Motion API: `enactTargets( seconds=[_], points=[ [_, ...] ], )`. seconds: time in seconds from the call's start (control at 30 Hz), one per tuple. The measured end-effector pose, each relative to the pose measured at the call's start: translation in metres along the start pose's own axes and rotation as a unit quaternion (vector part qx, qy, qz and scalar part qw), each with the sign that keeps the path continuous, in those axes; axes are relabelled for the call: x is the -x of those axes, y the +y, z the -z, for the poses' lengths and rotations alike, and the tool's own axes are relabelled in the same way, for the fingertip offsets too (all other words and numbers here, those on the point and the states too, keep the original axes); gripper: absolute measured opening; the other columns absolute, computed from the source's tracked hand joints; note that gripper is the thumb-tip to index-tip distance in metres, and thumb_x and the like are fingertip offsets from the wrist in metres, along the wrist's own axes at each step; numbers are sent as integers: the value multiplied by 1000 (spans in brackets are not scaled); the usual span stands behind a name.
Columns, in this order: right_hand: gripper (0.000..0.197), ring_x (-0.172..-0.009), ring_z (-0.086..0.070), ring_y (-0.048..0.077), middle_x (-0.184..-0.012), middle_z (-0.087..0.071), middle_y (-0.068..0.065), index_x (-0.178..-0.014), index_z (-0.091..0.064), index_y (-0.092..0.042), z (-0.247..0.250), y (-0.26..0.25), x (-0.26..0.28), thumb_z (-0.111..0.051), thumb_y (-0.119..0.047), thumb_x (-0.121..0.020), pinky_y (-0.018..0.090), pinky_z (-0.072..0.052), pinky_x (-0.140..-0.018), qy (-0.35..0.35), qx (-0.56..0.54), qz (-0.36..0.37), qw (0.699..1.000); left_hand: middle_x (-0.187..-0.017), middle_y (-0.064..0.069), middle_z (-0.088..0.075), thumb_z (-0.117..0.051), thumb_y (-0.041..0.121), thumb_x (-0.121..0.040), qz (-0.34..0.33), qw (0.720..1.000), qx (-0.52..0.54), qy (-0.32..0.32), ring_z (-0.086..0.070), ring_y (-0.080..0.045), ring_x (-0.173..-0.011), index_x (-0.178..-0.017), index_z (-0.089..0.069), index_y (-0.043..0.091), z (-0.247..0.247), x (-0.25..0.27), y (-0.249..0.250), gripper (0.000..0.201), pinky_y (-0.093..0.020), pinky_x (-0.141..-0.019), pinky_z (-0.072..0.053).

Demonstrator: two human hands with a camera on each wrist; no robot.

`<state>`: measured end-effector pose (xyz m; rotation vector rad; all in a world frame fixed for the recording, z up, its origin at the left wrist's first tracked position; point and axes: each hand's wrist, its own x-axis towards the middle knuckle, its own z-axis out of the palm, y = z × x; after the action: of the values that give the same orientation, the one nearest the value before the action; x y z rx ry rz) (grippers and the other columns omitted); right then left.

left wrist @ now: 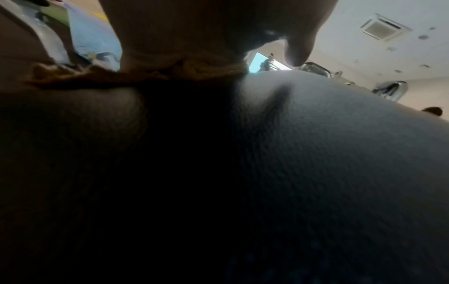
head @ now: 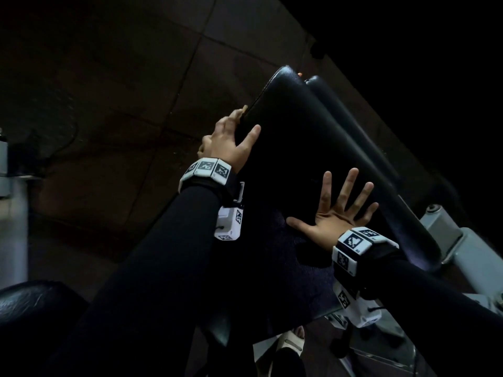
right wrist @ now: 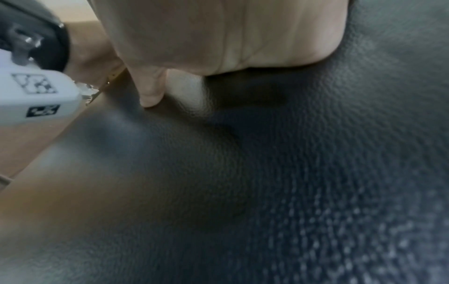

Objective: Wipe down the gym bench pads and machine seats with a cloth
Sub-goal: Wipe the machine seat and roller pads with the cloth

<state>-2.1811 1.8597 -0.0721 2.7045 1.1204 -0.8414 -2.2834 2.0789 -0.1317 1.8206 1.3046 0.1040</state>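
Note:
A long black bench pad (head: 313,148) slopes away from me in the head view. My left hand (head: 228,137) grips its left edge, thumb on top and fingers curled round the side. A yellow-brown cloth (head: 244,109) peeks out under those fingers. The left wrist view shows the cloth (left wrist: 150,75) bunched between my hand (left wrist: 194,28) and the pad (left wrist: 340,153). My right hand (head: 337,213) lies flat on the pad lower down, fingers spread and holding nothing. In the right wrist view the palm (right wrist: 218,34) presses on the grained black vinyl (right wrist: 267,173).
A narrower black pad (head: 353,126) runs beside the main one. The grey metal machine frame (head: 457,240) sits at the right, a grey post (head: 11,213) at the left. Another black pad (head: 35,303) lies at bottom left. A foot in a pale sandal (head: 288,346) stands on the dark tiled floor (head: 122,77).

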Motion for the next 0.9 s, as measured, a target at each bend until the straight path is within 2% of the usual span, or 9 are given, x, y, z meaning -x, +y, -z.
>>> enactTargets(
  seconds=[0.17, 0.27, 0.33, 0.4, 0.5, 0.63, 0.77, 0.83, 0.9],
  points=[
    [119, -123, 50, 30, -143, 46, 2, -140, 27, -40, -2, 2, -1, -32, -94, -51, 46, 41, -88, 5, -7, 4, 1000, -144, 16, -38, -28, 76, -79, 4, 1000, 9, 23, -39, -26, -127, -131, -25, 61, 5, 26, -39, 54, -47, -101, -36],
    [119, -122, 52, 30, -142, 47, 1, -139, 28, -41, -3, 2, -1, -33, -93, -52, 48, 38, -89, 6, -7, 7, 1000, -140, 15, -44, -21, 74, -80, 65, 996, -27, 51, -43, -27, -123, -128, -30, 59, 11, 59, -86, 51, -48, -96, -36],
    [119, -120, 53, 29, -141, 49, 1, -138, 30, -41, -3, 2, -1, -34, -92, -52, 50, 36, -89, 5, -4, 9, 1000, -141, 13, -43, -14, 76, -77, 121, 991, -41, 47, -41, -27, -126, -129, -32, 56, 14, 76, -110, 59, -52, -102, -33],
    [118, -119, 54, 30, -140, 50, 1, -137, 32, -41, -2, 2, -1, -34, -92, -53, 52, 35, -89, 0, -1, 8, 1000, -143, 14, -41, -9, 78, -75, 149, 987, -47, 49, -39, -27, -128, -129, -33, 55, 15, 80, -114, 64, -55, -106, -28],
    [118, -117, 56, 30, -138, 52, 1, -135, 34, -42, -2, 2, -1, -35, -91, -53, 53, 34, -90, -4, -1, 6, 1000, -146, 16, -36, -8, 80, -73, 144, 988, -33, 45, -38, -31, -128, -129, -33, 55, 12, 65, -87, 66, -55, -109, -23],
    [118, -119, 54, 30, -139, 50, 0, -136, 32, -43, -3, 3, 0, -36, -91, -53, 55, 30, -93, 4, -4, 14, 1000, -147, 16, -36, -13, 76, -81, 83, 995, -13, 55, -35, -28, -132, -133, -34, 52, 9, 51, -59, 61, -56, -110, -20],
    [119, -121, 52, 29, -141, 48, 0, -137, 31, -43, -5, 3, -1, -39, -91, -54, 58, 26, -96, 16, -2, 11, 1000, -145, 13, -40, -20, 64, -91, 56, 996, -22, 73, -36, -25, -132, -135, -33, 51, 7, 65, -79, 48, -56, -108, -26],
    [119, -118, 55, 28, -140, 49, -1, -137, 31, -42, -5, 4, 0, -38, -92, -54, 58, 26, -96, 19, 3, 6, 1000, -144, 11, -42, -21, 60, -93, 77, 993, -39, 81, -40, -24, -129, -135, -35, 49, 9, 75, -100, 46, -52, -107, -30],
    [119, -118, 55, 27, -140, 49, -1, -138, 31, -42, -5, 2, 0, -37, -92, -54, 58, 26, -96, 24, 6, 13, 1000, -143, 5, -45, -20, 56, -94, 117, 986, -78, 88, -42, -26, -127, -137, -38, 39, 10, 88, -129, 49, -49, -107, -33]
  ],
)
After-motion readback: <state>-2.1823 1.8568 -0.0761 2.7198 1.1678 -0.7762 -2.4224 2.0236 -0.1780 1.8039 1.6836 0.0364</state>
